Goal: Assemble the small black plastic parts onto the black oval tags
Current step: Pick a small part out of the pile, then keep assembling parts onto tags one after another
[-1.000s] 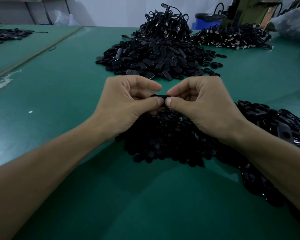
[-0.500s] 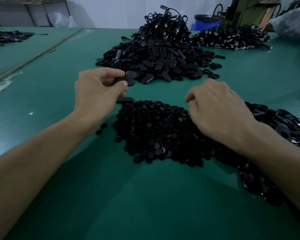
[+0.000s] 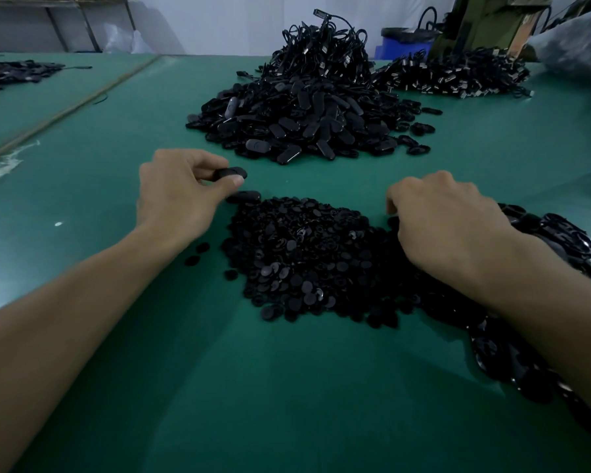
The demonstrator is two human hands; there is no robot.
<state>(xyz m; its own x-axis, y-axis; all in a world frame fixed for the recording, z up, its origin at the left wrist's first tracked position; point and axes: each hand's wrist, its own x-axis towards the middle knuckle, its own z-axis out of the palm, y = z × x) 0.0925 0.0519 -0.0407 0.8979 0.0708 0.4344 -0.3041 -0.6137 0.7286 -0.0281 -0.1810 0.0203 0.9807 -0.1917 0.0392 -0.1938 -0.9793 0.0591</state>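
My 2 bare hands reach out over a green table (image 3: 287, 387), and everything here is placed against 1 landmark, the low heap of small black plastic parts (image 3: 304, 257) at the middle, far too many to count. My left hand (image 3: 178, 196) hovers just left of the heap's far corner, knuckles up, fingers curled, and pinches 1 black oval tag (image 3: 231, 174) between thumb and fingertips, clear of the table. 1 more loose oval tag (image 3: 244, 197) lies flat on the table, touching the heap's far left edge, just beneath my thumb. My right hand (image 3: 447, 227) rests on the heap's right side, back upward, fingers bent down into the parts; the tips are hidden, so I cannot tell whether it holds anything. 3 stray parts (image 3: 202, 248) lie on the cloth just left of the heap, near my left wrist. 4 other dark piles surround it: a big mound of oval tags (image 3: 297, 128) beyond the heap, topped with a tangle of corded pieces (image 3: 325, 46); a flatter pile of corded pieces (image 3: 458, 75) beyond and to the right; a glossy pile of tags (image 3: 560, 254) against the heap's right side, under my right forearm; and a thin pile (image 3: 11, 71) far off to the left. 1 blue bin (image 3: 405, 46) stands past the far mound.
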